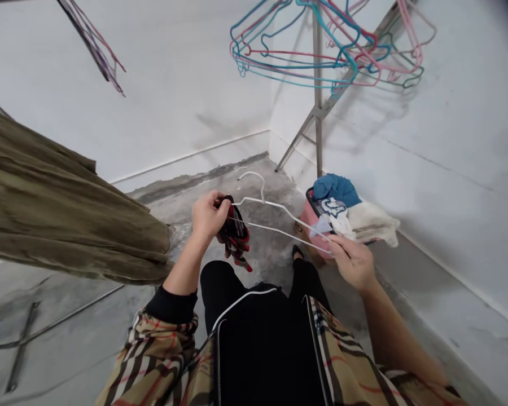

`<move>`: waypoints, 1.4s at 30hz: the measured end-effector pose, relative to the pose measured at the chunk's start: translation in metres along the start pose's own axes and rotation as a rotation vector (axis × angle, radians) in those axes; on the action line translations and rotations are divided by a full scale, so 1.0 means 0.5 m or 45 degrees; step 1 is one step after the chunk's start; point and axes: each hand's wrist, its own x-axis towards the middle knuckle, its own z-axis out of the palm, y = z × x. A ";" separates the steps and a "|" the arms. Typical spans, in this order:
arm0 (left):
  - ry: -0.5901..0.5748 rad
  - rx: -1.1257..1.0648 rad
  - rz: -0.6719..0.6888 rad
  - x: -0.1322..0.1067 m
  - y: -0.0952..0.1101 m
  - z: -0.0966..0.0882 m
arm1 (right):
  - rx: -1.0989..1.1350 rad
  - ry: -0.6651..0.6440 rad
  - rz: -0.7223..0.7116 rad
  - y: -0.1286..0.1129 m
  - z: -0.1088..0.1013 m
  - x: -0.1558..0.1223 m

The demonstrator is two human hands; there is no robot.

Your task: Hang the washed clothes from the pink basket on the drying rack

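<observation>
A white clothes hanger is held level in front of me, its hook pointing away. Closed around its right end is my right hand. At the hanger's left end, my left hand pinches a small bunched garment, dark with red and brown patches. The cloth hangs down below the fingers, around or against that end of the hanger. Its exact kind and how it sits on the wire cannot be made out.
A pink basket heaped with clothes, a blue one among them, stands right of the hanger. Coloured hangers hang on a metal stand near the wall. Olive-green cloth hangs at left, above a metal rack foot.
</observation>
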 end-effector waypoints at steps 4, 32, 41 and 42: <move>0.047 0.149 0.461 0.012 0.021 -0.032 | 0.050 0.096 0.105 0.025 0.020 0.007; 0.072 0.214 0.509 -0.074 0.112 -0.047 | 0.620 -0.530 0.766 0.065 0.322 -0.070; 0.065 0.072 0.437 -0.063 0.043 -0.069 | 1.073 -0.390 1.039 0.111 0.217 -0.068; 0.066 0.055 0.442 -0.063 0.040 -0.071 | 1.116 -0.377 1.068 0.112 0.211 -0.067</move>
